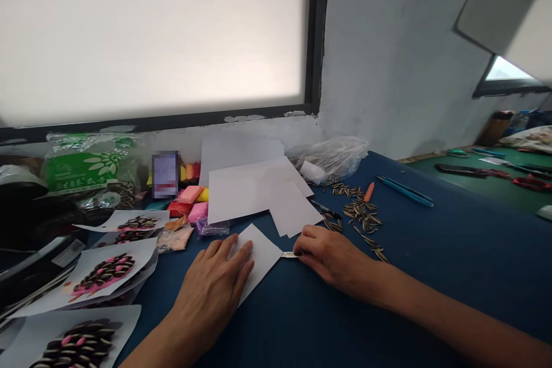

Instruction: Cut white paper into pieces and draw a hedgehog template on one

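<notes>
My left hand (218,282) lies flat with its fingers spread over a small piece of white paper (262,253), pressing it against the blue tabletop. To its right, the fingers of my right hand (321,253) pinch a thin, pale, blade-like strip (290,255). The strip's tip meets the paper's right corner, and its other end is hidden in my fingers. Just beyond the hands lie larger white sheets (245,187) and a smaller white sheet (295,211), overlapping one another.
Sunflower seeds (364,215) are scattered right of the sheets, near an orange stick (369,192) and blue tweezers (403,190). Colourful clay packets (190,195) and a green seed bag (86,167) stand left. Papers with seed-and-clay figures (103,273) lie front left.
</notes>
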`<state>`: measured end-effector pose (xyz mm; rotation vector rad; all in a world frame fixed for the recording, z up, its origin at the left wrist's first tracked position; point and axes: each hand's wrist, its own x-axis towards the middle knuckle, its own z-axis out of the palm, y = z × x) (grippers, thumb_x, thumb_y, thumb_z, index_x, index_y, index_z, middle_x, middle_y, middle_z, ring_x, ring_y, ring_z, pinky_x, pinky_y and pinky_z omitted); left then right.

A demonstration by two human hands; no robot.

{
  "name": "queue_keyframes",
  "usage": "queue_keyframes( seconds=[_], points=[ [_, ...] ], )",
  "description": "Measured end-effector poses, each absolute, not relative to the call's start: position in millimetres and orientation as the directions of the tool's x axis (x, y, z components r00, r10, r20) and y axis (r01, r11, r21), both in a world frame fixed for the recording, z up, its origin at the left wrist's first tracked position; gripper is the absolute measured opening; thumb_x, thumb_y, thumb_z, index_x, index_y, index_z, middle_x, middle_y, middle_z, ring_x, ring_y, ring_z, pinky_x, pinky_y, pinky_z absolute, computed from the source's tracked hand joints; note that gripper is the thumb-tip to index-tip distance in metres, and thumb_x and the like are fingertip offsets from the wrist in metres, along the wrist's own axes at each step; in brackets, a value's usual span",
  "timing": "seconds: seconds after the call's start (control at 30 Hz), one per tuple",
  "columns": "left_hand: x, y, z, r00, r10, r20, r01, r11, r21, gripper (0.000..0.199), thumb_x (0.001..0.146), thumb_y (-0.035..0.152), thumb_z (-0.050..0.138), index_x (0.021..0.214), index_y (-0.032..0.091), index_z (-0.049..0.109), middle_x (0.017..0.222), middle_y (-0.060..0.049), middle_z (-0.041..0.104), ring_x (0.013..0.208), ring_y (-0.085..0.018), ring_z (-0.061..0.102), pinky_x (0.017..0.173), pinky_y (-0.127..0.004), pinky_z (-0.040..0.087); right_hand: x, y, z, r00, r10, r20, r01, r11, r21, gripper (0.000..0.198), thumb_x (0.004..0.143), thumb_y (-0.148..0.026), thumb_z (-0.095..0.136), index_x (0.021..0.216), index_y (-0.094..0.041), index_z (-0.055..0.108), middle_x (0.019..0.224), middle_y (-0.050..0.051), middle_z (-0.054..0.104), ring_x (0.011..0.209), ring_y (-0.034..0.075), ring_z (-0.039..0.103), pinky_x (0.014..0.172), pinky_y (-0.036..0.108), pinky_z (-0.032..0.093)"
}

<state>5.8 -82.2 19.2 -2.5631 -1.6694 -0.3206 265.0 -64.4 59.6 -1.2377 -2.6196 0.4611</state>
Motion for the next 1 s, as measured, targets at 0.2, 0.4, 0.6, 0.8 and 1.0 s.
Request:
queue_keyframes(
  seconds=[0.2, 0.4, 0.6, 0.8, 1.0],
  points=[
    [-1.3, -75.5, 25.1, 0.553, 0.816, 0.17, 0.813, -0.573, 0.107, 0.047, 0.107, 0.044, 0.026, 0.147, 0.03, 0.046, 0.153, -0.007, 0.043, 0.133, -0.034, 0.045, 0.106, -0.055, 0.039, 262.2, -63.1, 58.5, -0.622, 0.781, 0.057, 0.714, 0.596, -0.368, 0.015, 0.094, -0.007, 0.056, 0.099, -0.014, 0.068, 0.1, 0.009, 0.063, 0.085, 0.019, 0.061, 0.073, 0.029, 0.049],
    [1.5, -72.2, 20.3, 0.626, 0.78, -0.018, 0.762, -0.607, 0.224, 0.049, 0.108, 0.052, 0.022, 0.154, 0.036, 0.031, 0.163, -0.002, 0.018, 0.148, -0.032, 0.015, 0.116, -0.059, 0.021, 262.4, -63.7, 58.0, -0.63, 0.77, 0.095, 0.698, 0.616, -0.364, 0.015, 0.095, -0.009, 0.054, 0.099, -0.015, 0.067, 0.099, 0.008, 0.062, 0.083, 0.018, 0.06, 0.073, 0.028, 0.048],
    [12.8, -72.9, 11.5, 0.535, 0.844, 0.035, 0.826, -0.531, 0.192, 0.053, 0.108, 0.053, 0.019, 0.154, 0.031, 0.034, 0.162, -0.008, 0.021, 0.148, -0.034, 0.014, 0.115, -0.061, 0.022, 262.6, -62.2, 57.9, -0.597, 0.798, 0.085, 0.733, 0.586, -0.346, 0.016, 0.095, -0.009, 0.054, 0.1, -0.015, 0.068, 0.1, 0.009, 0.062, 0.084, 0.019, 0.061, 0.074, 0.03, 0.049],
    [12.3, -73.9, 15.2, 0.606, 0.795, 0.023, 0.774, -0.596, 0.212, 0.046, 0.109, 0.049, 0.021, 0.154, 0.04, 0.028, 0.162, 0.001, 0.021, 0.148, -0.032, 0.013, 0.115, -0.064, 0.017, 262.8, -62.9, 57.4, -0.586, 0.807, 0.067, 0.743, 0.569, -0.353, 0.016, 0.095, -0.009, 0.054, 0.102, -0.014, 0.068, 0.101, 0.009, 0.062, 0.086, 0.02, 0.061, 0.076, 0.031, 0.05],
    [8.8, -72.5, 12.6, 0.644, 0.764, 0.037, 0.737, -0.633, 0.237, 0.047, 0.11, 0.046, 0.021, 0.156, 0.039, 0.018, 0.163, 0.003, 0.018, 0.149, -0.028, 0.012, 0.117, -0.058, 0.018, 266.2, -59.5, 53.9, -0.615, 0.785, 0.081, 0.707, 0.593, -0.385, 0.015, 0.094, -0.007, 0.055, 0.097, -0.013, 0.068, 0.099, 0.009, 0.062, 0.087, 0.019, 0.061, 0.078, 0.03, 0.049]
  ],
)
